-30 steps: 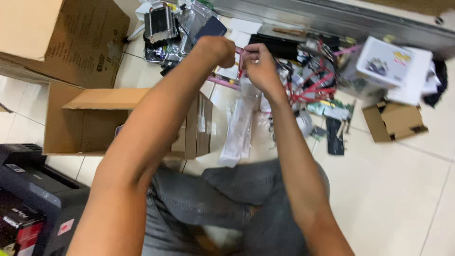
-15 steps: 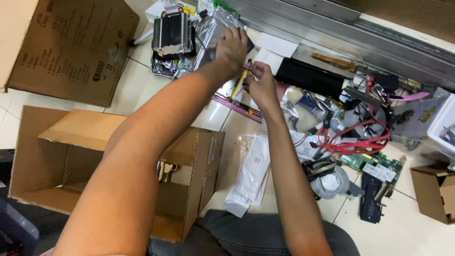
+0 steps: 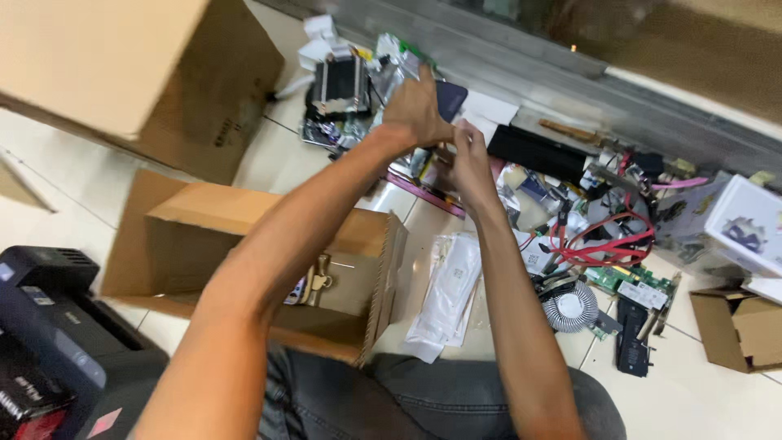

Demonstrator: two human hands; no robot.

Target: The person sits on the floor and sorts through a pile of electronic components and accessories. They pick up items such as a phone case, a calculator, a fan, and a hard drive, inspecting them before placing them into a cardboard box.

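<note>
Plain brown is seen on the open cardboard box [image 3: 244,244] — the larger box [image 3: 138,73] above it is the same tan. Red cables [image 3: 603,240] are looped over a green circuit board [image 3: 631,281]. A white box [image 3: 745,224] carries a dark printed figure — grey jeans [image 3: 391,403] and a black printer [image 3: 49,326] are shown below.

1. An informal computer-repair workspace on a tiled floor [image 3: 700,399].
2. Beside an open cardboard box [image 3: 244,253] lie a round cooling fan [image 3: 570,307], red cables [image 3: 607,244] and a green circuit board [image 3: 631,281].
</note>
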